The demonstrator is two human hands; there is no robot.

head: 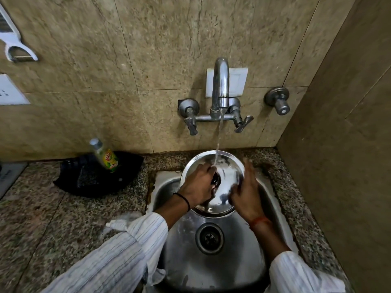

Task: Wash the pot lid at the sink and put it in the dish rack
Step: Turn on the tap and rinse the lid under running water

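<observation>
At frame centre, the pot lid (224, 172) was tilted over the sink (213, 269) so the tap (220, 85) stream ran across it. The left hand (198, 185) gripped its knob to steady it; the right hand (245, 193), blurred, seemingly rubbed with loose fingers.

One pot lid (220, 163), two hands, left hand (197, 187) and right hand (245, 193), one sink (213, 261), one tap (220, 89), one soap bottle (104, 155), one black cloth (95, 178), one peeler (14, 45).
</observation>
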